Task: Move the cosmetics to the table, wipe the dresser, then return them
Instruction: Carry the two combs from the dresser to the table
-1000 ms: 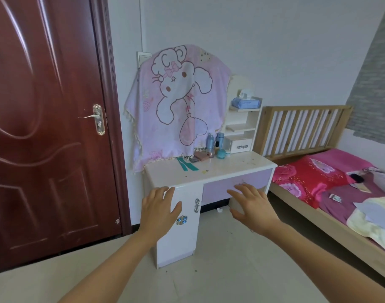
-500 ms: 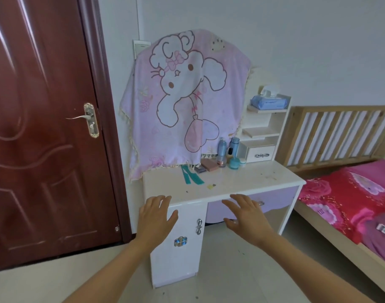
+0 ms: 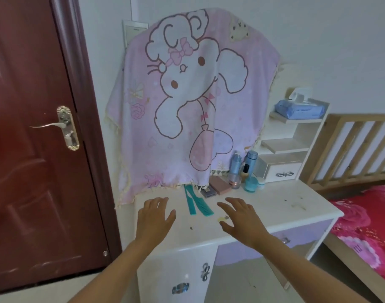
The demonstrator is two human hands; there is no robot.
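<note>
1. Dresser (image 3: 274, 206): white top. Its right half, out to the right edge, carried only specks and smudges.
2. Left hand (image 3: 154, 217): fingers straight and spread, gripping nothing, over the front-left of the top.
3. Right hand (image 3: 242, 219): fingers spread, likewise unladen, over the front middle.
4. Combs (image 3: 197, 202): two, teal, flat between the hands, with handles toward the back edge.
5. Cosmetics, grouped at the middle of the back edge: pink palette (image 3: 220, 185), dark compact (image 3: 208, 191), pump bottle (image 3: 235, 169), blue bottle (image 3: 251, 158), teal jar (image 3: 251, 184), white jar (image 3: 261, 183).
6. Shelf unit (image 3: 314, 136), back-right corner: tissue pack (image 3: 299, 109) on the top shelf, small drawer (image 3: 281, 171) closed at the base.
7. Pink cloth (image 3: 187, 101): hung behind, its hem lapping the back edge over the comb handles.
8. Door (image 3: 34, 149) stood to the left and the bed (image 3: 366, 215) just beyond the right edge.
</note>
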